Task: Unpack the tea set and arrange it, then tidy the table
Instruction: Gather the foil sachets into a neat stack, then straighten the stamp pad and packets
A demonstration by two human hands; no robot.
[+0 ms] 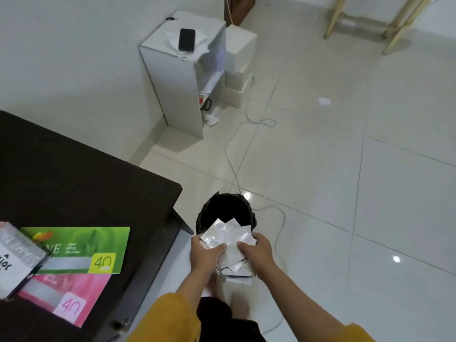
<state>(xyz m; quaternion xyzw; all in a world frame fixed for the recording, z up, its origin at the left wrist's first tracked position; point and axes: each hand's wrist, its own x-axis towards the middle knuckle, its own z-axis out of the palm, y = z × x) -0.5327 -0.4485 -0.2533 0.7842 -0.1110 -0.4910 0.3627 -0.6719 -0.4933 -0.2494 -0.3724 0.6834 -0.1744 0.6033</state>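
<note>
foil wrappers (228,239) are held bunched by both hands, left (206,253) and right (256,250). each grip is closed on the stack, kept over the bin (217,208) for dumping.

We see silvery foil wrappers (228,239) above a bin lined in black (225,211), a dark brown desk (74,178) bearing a green box (81,248) and a pink box (71,297), mustard-yellow sleeves (167,319), and glossy white floor tiles (370,193).

The sachets (227,236) look like shiny, crinkled silver foil. The bin liner (223,208) is glossy black plastic. The floor (370,169) is polished, reflective tile; the desk (74,174) is dark matt wood. The boxes (81,245) are glossy printed card.
</note>
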